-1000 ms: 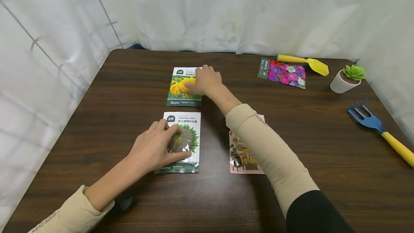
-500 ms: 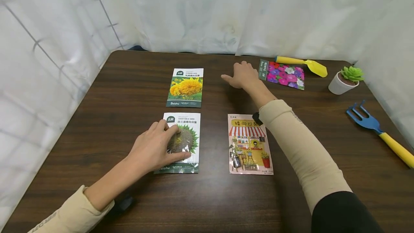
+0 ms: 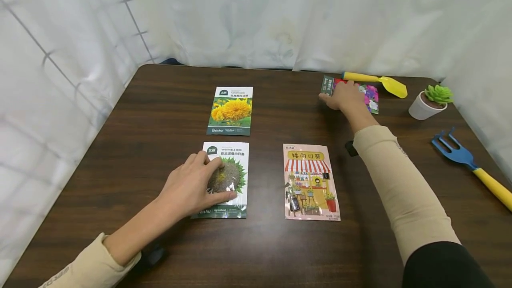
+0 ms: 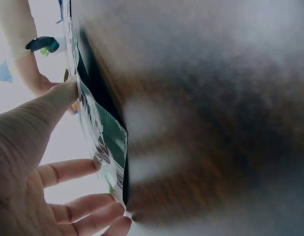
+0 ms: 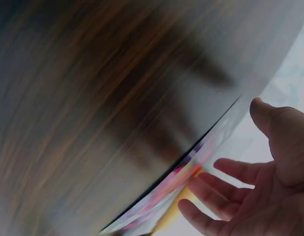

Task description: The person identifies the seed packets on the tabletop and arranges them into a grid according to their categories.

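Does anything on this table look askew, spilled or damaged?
The petal-print packet, partly hidden by the right hand, lies sideways, header to the left; the yellow-flower packet, seed-head packet and shop-front packet have theirs at the far end. No spill or damage shows.

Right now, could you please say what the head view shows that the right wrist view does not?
Head only: the left hand on a white sunflower-head packet, the glossy pink packet, the green potted succulent.
Right wrist only: the palm side of the right hand.
Both: that hand, the multicoloured flower packet, the dark brown wooden table.
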### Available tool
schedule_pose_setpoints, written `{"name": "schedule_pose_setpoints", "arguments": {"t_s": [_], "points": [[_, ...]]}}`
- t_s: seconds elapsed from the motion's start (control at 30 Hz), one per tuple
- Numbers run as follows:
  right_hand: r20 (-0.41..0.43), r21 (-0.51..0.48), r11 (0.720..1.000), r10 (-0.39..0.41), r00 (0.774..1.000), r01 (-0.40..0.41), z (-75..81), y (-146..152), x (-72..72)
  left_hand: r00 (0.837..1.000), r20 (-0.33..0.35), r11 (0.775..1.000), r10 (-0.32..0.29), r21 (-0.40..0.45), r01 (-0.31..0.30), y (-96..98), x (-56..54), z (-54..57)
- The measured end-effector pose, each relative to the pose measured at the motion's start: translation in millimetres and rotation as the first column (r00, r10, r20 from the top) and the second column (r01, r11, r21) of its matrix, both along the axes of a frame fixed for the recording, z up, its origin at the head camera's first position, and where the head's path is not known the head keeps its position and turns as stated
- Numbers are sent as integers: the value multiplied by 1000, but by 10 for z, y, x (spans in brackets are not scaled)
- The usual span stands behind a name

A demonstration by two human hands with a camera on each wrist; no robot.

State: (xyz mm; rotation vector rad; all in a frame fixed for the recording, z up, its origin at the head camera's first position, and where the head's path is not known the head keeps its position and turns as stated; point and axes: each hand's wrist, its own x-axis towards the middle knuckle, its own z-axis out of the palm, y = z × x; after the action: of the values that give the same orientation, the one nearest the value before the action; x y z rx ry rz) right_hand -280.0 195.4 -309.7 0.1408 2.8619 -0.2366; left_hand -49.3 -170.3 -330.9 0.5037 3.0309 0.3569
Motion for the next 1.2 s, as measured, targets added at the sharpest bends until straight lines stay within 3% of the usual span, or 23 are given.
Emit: {"name": "schedule_pose_setpoints", "arguments": {"t_s": [0.33,0.57,0.7,0.87,1.07,1.2], "points": [[-17,-51,990,-135,991,134,-48,425,2,1000,-6,1000,1,-5,-2,7,-4,-12],[-8,-46,988,-151,989,150,-164,647,36,1000,5,1000,1,-5,-1,19,-9,-7],[-25,-46,994,-103,994,102,-164,691,44,1000,7,1000,8,-8,-8,15,-6,-6],[26,-46,999,11,1000,-9,-115,754,29,1000,10,1000,13,-7,-13,5,-3,0],[88,-62,990,131,987,-126,-61,805,-6,1000,10,1000,18,-6,-18,4,-12,2],[133,-97,983,170,977,-157,-28,815,-5,1000,14,1000,16,-8,-16,11,-17,5]]}}
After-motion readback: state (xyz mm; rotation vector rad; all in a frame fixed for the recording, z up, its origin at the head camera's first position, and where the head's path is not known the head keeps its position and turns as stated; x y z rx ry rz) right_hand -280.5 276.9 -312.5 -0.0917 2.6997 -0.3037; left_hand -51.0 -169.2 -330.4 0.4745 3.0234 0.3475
